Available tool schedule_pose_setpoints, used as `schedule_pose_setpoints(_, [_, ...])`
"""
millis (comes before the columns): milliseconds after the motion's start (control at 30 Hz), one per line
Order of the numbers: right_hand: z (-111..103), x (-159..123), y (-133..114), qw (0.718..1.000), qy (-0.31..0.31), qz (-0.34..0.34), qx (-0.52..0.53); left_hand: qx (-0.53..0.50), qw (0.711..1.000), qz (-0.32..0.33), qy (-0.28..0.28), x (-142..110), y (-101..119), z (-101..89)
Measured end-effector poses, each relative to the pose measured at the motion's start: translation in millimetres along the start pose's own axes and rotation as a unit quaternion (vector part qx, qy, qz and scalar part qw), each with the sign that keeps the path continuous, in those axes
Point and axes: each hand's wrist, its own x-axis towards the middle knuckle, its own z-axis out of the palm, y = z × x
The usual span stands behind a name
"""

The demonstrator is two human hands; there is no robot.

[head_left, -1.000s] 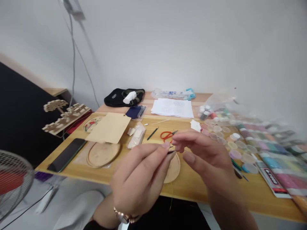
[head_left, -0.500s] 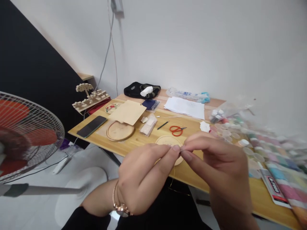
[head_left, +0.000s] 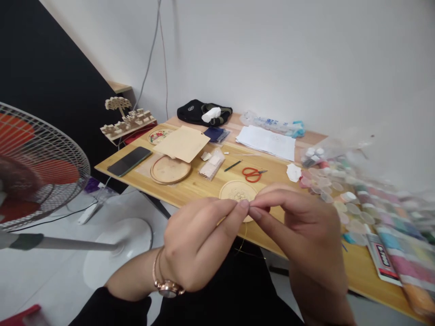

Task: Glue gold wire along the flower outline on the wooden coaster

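Note:
Above the near edge of the table, my left hand (head_left: 207,240) and my right hand (head_left: 299,226) meet fingertip to fingertip, both closed in a pinch. A thin gold wire (head_left: 245,232) trails down from between them and curls below the table edge. The part inside the pinch is hidden by my fingers. Just behind my fingertips lies a round wooden disc (head_left: 234,188) with a fine line pattern on it, its near side partly covered by my hands. Scissors with orange handles (head_left: 252,174) rest beyond the disc, beside a dark pencil-like stick (head_left: 233,165).
Left on the table are a phone (head_left: 130,161), a round wooden tray (head_left: 170,179) and a tan board (head_left: 182,143). Paper sheets (head_left: 267,141) lie at the back. Small jars, clear lids and a glue tube (head_left: 383,258) crowd the right. A fan (head_left: 41,167) stands at left.
My joined fingertips have shifted slightly left and up in the picture, uncovering more of the disc's pattern. The camera view has tilted a little downward. Both pinches stay closed.

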Motion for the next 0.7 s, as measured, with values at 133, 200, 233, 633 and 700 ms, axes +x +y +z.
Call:
schedule_pose_setpoints(133, [4,-1,8,0.996,-0.065,0.026,-0.047,-0.004,1.000,-0.002,0.004,-18,-6,9.2])
schedule_pose_setpoints(200, [5,-3,13,0.995,-0.071,0.039,-0.056,0.005,1.000,-0.009,0.004,-26,-8,10.9])
schedule_pose_setpoints(233, [6,-4,16,0.995,-0.064,0.045,-0.059,0.016,1.000,-0.014,0.007,-29,-9,10.8])
schedule_pose_setpoints(633, [23,-15,28,0.996,-0.060,0.070,-0.005,0.040,0.999,-0.025,0.007,-39,-9,4.2])
schedule_pose_setpoints(700, [38,-16,35,0.995,-0.074,0.057,-0.042,0.049,0.998,-0.038,0.000,-39,-7,-0.1])
